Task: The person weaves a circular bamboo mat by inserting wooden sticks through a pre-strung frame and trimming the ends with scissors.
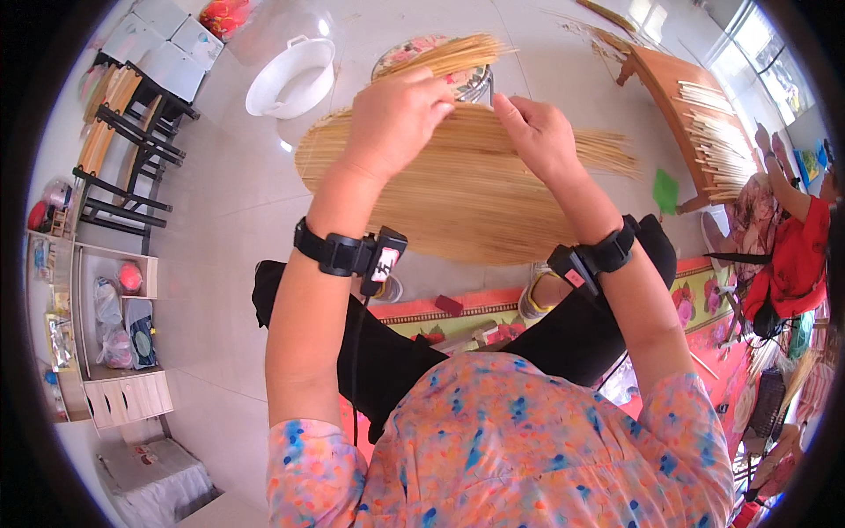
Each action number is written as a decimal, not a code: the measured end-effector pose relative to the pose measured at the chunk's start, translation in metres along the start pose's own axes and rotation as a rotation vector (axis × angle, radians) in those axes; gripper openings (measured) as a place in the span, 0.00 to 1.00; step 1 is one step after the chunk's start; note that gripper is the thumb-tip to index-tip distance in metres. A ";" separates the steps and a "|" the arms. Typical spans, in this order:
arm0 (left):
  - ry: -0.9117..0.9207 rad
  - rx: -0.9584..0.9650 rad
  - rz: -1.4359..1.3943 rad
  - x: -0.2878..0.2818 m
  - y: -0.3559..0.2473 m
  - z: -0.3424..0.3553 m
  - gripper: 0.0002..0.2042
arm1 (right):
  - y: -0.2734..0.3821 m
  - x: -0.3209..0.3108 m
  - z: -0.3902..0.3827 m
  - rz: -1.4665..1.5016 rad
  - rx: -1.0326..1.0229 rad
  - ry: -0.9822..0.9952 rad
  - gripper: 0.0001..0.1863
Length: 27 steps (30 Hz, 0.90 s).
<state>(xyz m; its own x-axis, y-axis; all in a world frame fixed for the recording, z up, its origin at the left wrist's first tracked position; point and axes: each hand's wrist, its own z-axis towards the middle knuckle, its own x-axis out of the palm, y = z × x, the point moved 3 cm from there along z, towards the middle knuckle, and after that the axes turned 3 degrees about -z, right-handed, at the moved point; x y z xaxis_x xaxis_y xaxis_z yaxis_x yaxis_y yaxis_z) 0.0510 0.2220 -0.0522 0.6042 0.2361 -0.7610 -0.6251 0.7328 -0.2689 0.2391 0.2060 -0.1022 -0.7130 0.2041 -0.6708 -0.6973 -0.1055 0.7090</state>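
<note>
A large oval mat (466, 207) of fine straw-coloured strips lies tilted in front of me, above my knees. My left hand (400, 123) is at its far edge, fingers pinched together; what they hold is too small to make out. Further right along that edge, my right hand (541, 141) has its fingers curled over the mat and its thumb raised. Loose strip ends (607, 151) stick out past the mat's right side. Just beyond my left hand, a bundle of strips (453, 55) rests on a round floral stool (387, 60).
A white plastic basin (292, 79) stands on the floor at the far left. On the right, a wooden bench (660, 88) carries many pale sticks (717, 145), and a person in red (797, 251) sits nearby. Stacked black-framed stools (132, 132) and a shelf unit (123, 326) line the left.
</note>
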 end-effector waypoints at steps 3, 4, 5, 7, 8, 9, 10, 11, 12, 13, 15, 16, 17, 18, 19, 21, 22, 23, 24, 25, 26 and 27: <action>-0.007 0.076 0.057 0.000 -0.005 -0.002 0.04 | 0.005 0.000 0.001 -0.063 0.100 0.000 0.26; -0.012 0.080 0.066 -0.002 -0.005 -0.004 0.04 | 0.009 0.001 -0.001 -0.058 0.091 -0.004 0.26; -0.014 0.073 0.050 -0.004 -0.004 -0.007 0.04 | 0.015 0.002 -0.004 -0.054 0.094 -0.014 0.26; -0.029 0.059 -0.019 -0.007 -0.002 -0.012 0.06 | 0.016 0.002 -0.007 -0.051 0.096 -0.030 0.26; -0.032 0.063 -0.015 -0.010 -0.001 -0.016 0.06 | 0.015 0.003 -0.007 -0.053 0.099 -0.035 0.26; -0.123 -0.042 -0.139 -0.016 0.003 -0.021 0.06 | 0.013 0.001 -0.007 -0.056 0.104 -0.042 0.26; -0.210 -0.151 -0.265 -0.022 0.007 -0.028 0.06 | 0.013 0.000 -0.007 -0.053 0.104 -0.046 0.26; -0.209 -0.147 -0.263 -0.026 0.009 -0.035 0.06 | 0.011 0.000 -0.007 -0.030 0.129 -0.036 0.25; -0.301 -0.300 -0.396 -0.028 0.017 -0.046 0.06 | 0.007 -0.001 -0.007 -0.013 0.157 -0.026 0.25; -0.396 -0.457 -0.523 -0.031 0.025 -0.058 0.06 | 0.006 -0.002 -0.006 -0.014 0.155 -0.026 0.25; -0.390 -0.509 -0.581 -0.034 0.033 -0.077 0.06 | 0.006 -0.004 -0.005 0.045 0.107 0.016 0.22; -0.381 -0.561 -0.638 -0.033 0.036 -0.085 0.06 | 0.004 -0.005 -0.005 0.041 0.106 0.018 0.22; -0.347 -0.619 -0.631 -0.031 0.036 -0.093 0.05 | 0.003 -0.005 -0.005 0.069 0.095 0.033 0.22; -0.351 -0.621 -0.632 -0.033 0.032 -0.099 0.05 | 0.004 -0.005 -0.004 0.098 0.081 0.048 0.21; -0.352 -0.625 -0.640 -0.035 0.029 -0.103 0.04 | 0.005 -0.006 -0.004 0.095 0.078 0.050 0.21; -0.357 -0.631 -0.648 -0.038 0.029 -0.112 0.04 | 0.012 -0.005 -0.006 0.103 0.018 0.083 0.20; -0.416 -0.591 -0.654 -0.042 0.031 -0.118 0.03 | 0.016 -0.006 -0.007 0.101 0.016 0.086 0.20; -0.475 -0.550 -0.660 -0.046 0.033 -0.123 0.03 | 0.023 -0.006 -0.008 0.070 -0.022 0.100 0.19; -0.477 -0.550 -0.664 -0.051 0.033 -0.124 0.03 | 0.027 -0.007 -0.009 0.036 -0.057 0.109 0.18; -0.476 -0.555 -0.691 -0.056 0.032 -0.127 0.03 | 0.028 -0.007 -0.009 0.032 -0.058 0.109 0.18; -0.474 -0.560 -0.718 -0.063 0.030 -0.128 0.04 | 0.030 -0.009 -0.009 0.026 -0.118 0.100 0.16; -0.445 -0.558 -0.683 -0.070 0.027 -0.128 0.05 | 0.032 -0.009 -0.010 0.022 -0.180 0.092 0.14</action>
<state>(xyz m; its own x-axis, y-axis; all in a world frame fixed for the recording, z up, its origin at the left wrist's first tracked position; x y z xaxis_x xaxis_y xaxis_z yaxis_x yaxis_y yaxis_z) -0.0714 0.1436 -0.0820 0.9812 0.1766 -0.0778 -0.1469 0.4218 -0.8947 0.2225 0.1915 -0.0757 -0.7265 0.1105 -0.6782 -0.6772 -0.2831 0.6792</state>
